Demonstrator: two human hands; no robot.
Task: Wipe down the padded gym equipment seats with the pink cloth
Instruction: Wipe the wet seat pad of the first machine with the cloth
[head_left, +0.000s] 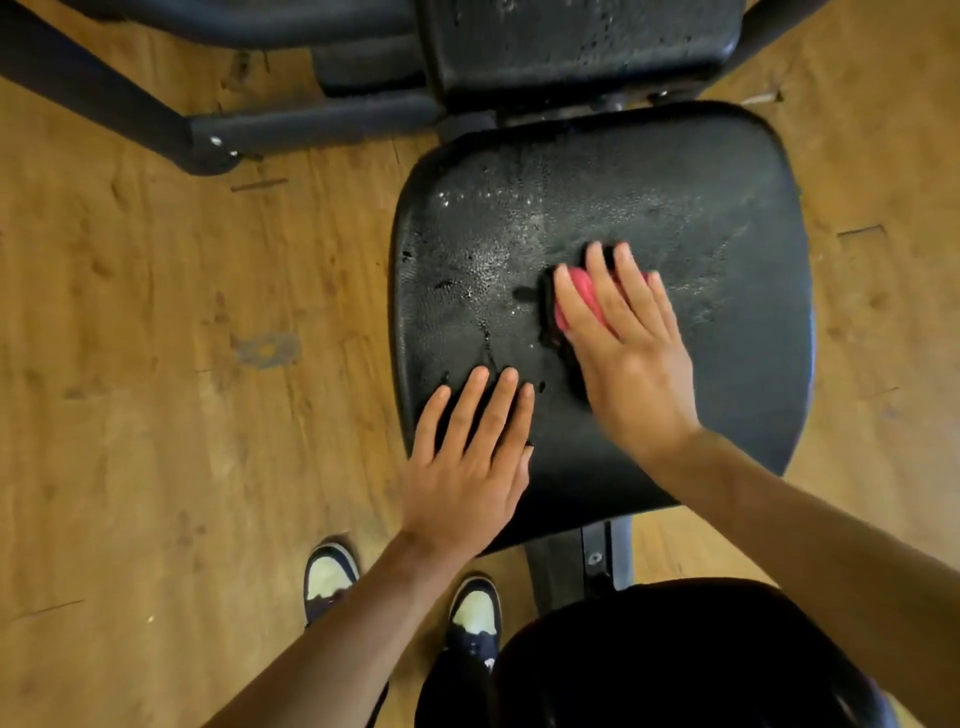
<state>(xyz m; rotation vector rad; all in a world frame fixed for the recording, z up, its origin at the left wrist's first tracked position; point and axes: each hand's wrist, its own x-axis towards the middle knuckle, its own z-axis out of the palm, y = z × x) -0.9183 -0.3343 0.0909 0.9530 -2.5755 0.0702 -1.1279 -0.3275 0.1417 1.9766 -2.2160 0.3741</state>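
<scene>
The pink cloth (576, 299) is pressed onto the middle of the black padded seat (727, 218) by the right hand (623, 343). The fingers of this hand are stretched almost straight and a little spread, and they lie flat over the cloth; nothing is gripped, the cloth is only pinned between palm and pad. Most of the cloth is hidden under the hand, and only a small bunched part is seen between the thumb side and the forefinger, so its long axis cannot be told. The cloth lies directly under the fingers, not ahead of them and not beside them.

The left hand (467, 457) is laid on the near left corner of the seat, with straight fingers (506, 400) close together, and it holds nothing. It is near the cloth, but the right hand is the one on it.

Wet drops and shining streaks are seen on the left half of the seat, to the left of the cloth and beyond the left fingertips. The right half looks duller, with faint wipe marks. It is judged that the coming stroke should be carried leftward over this wet part. The back pad (582, 47), further away, is also covered with drops and seems not yet wiped
</scene>
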